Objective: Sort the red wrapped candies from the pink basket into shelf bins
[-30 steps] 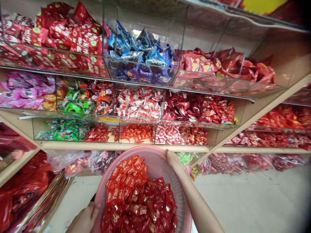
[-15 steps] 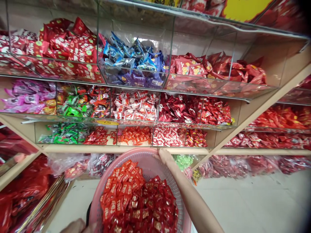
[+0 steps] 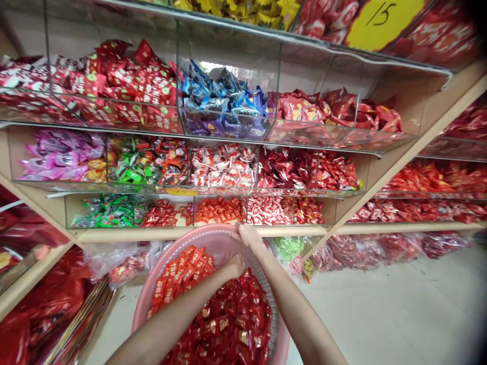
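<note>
A round pink plastic basket point(image 3: 141, 299) with perforated walls stands before me. Orange-red wrapped candies point(image 3: 178, 274) fill its left part, and dark red wrapped candies with gold marks point(image 3: 228, 324) fill the right. At the far rim my right hand point(image 3: 248, 235) grips the basket, its fingers hooked over the edge. My left hand point(image 3: 233, 266) is inside the basket, near the far wall just above the candies. Its fingers look curled, and whatever they may hold is hidden.
Clear-fronted shelf bins point(image 3: 224, 126) of candy rise ahead, with a wooden ledge point(image 3: 297, 231) behind the basket. A yellow price sign point(image 3: 384, 23) hangs at the upper right. Bagged candies point(image 3: 353, 258) line the floor below, and red packages point(image 3: 45, 299) lie at lower left.
My left hand has moved from the basket's near left side to inside its far part, over the candies. My right hand stays on the rim. The view has shifted slightly.
</note>
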